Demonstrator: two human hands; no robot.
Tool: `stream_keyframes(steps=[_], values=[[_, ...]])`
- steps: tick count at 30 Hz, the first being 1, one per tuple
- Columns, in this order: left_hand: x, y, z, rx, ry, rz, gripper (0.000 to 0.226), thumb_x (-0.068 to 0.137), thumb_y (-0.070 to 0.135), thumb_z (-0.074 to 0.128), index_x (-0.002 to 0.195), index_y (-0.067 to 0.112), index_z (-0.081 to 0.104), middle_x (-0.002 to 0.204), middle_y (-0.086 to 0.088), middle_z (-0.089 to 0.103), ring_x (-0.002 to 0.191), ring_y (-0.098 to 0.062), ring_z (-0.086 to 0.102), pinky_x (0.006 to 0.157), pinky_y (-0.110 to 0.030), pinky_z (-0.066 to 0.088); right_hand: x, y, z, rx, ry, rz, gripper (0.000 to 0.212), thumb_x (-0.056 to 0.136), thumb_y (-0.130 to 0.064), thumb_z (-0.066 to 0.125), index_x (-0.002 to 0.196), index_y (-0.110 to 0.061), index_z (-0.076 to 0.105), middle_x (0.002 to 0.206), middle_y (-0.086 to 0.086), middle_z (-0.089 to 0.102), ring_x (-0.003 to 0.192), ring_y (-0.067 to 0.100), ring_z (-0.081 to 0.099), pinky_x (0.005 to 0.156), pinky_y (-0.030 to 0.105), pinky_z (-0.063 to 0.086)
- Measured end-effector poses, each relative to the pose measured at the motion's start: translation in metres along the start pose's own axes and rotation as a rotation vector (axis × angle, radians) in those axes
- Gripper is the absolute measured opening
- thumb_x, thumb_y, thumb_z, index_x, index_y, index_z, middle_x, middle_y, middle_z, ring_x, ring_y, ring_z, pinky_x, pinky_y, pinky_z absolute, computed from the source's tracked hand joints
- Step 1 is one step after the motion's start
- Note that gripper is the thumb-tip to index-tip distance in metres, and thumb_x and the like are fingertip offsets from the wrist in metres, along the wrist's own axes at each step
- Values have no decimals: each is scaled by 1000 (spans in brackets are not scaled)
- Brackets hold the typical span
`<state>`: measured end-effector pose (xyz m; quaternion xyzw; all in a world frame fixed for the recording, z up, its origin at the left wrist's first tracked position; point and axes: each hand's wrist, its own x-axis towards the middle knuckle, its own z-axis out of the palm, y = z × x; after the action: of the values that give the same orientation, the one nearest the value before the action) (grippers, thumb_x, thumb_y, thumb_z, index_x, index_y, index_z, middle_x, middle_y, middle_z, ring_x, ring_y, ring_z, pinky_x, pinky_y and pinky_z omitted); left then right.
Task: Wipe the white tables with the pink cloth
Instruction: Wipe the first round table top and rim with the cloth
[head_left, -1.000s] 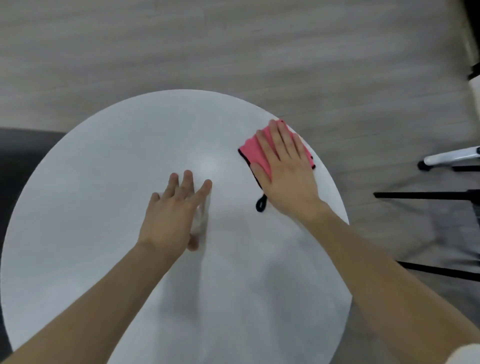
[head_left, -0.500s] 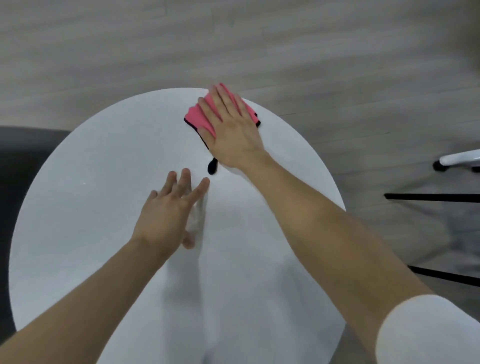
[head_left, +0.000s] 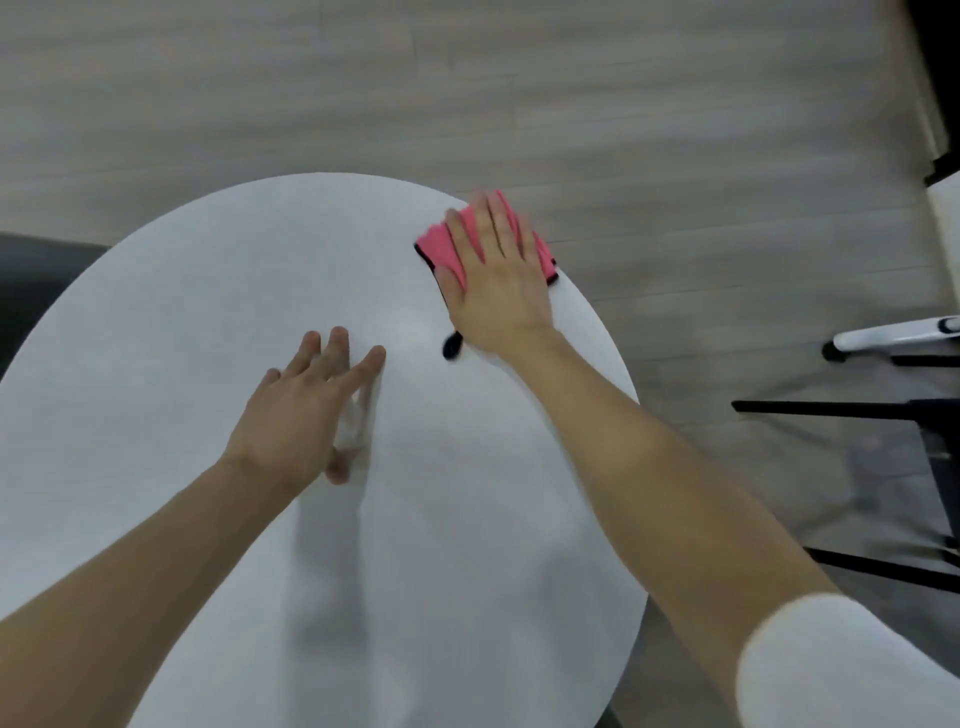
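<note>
Pressing the pink cloth (head_left: 440, 248) flat w/ your right hand (head_left: 496, 283), fingers (head_left: 492, 223) straight & near together, sweep overlapping arcs along the tabletop (head_left: 208, 322) rim, upper right; left hand (head_left: 298, 421) braces, fingers slightly spread.

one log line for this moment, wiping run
step: wipe | right hand: flat on pink cloth, far right edge of white table | left hand: open, rests on table

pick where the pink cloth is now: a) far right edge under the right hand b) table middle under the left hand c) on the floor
a: the right hand lies flat on the pink cloth by the far right rim of the white table; the left hand rests bare on it.
</note>
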<state>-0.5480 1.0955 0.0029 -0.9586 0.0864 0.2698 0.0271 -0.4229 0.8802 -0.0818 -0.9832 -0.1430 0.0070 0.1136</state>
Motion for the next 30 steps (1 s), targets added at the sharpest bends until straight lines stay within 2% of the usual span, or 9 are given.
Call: stream_keyframes(steps=[4,7,11,14,18,21,25,28,30], values=[[-3,4,-5,-32,-33,-26,150,61,32,106,173,40,7,180,-2,3,167,-28,5,115,-50,47,15,-6,5,-25,-34,-50,68,114,-51,19,173,-18,20,180,15,9,168,30,3,135,52,5],[-4,5,-4,-17,-50,-50,151,60,33,106,173,39,6,179,-2,1,167,-28,4,116,-50,47,-65,-2,-4,29,-32,-205,65,116,-47,28,171,-13,25,180,16,12,168,32,4,133,54,13],[-16,9,2,-11,25,-108,133,54,30,108,162,33,32,164,-2,27,153,-27,34,90,-48,60,-190,26,-28,14,-285,-765,65,117,-49,35,172,-17,23,181,10,7,168,28,-1,134,54,12],[-34,21,14,-47,138,-259,95,69,22,100,149,27,49,151,-5,47,137,-29,51,86,-44,55,-148,70,-41,-38,-373,-1078,63,116,-52,38,171,-24,28,181,3,11,168,23,2,135,51,13],[-61,53,31,-168,171,-417,51,84,29,87,130,25,64,128,-3,57,116,-27,58,82,-40,52,-51,81,-35,-158,-217,-515,70,113,-61,18,174,-25,15,182,4,4,168,20,-3,135,50,12],[-85,90,31,-239,86,-503,77,80,61,86,141,25,55,136,-3,53,125,-26,54,92,-41,53,-73,57,-19,-87,-102,-330,68,115,-52,26,172,-15,23,181,13,11,168,28,3,134,52,14],[-112,145,38,-284,-76,-602,134,58,86,85,160,21,28,146,-7,40,134,-28,47,100,-43,48,-184,51,-31,-37,-250,-933,67,116,-48,40,172,-14,23,180,13,10,168,31,1,134,56,14],[-125,177,58,-369,-124,-687,164,49,84,91,169,20,-2,171,-14,7,159,-34,21,112,-54,46,-173,78,-43,-60,-419,-1418,68,115,-53,41,172,-23,22,182,5,6,168,25,0,135,53,11],[-128,187,74,-430,-76,-736,171,49,77,96,169,24,-13,176,-12,-14,166,-35,0,120,-64,39,-118,80,-44,-118,-383,-1442,68,114,-56,41,172,-28,22,182,2,7,168,23,1,136,51,10]])
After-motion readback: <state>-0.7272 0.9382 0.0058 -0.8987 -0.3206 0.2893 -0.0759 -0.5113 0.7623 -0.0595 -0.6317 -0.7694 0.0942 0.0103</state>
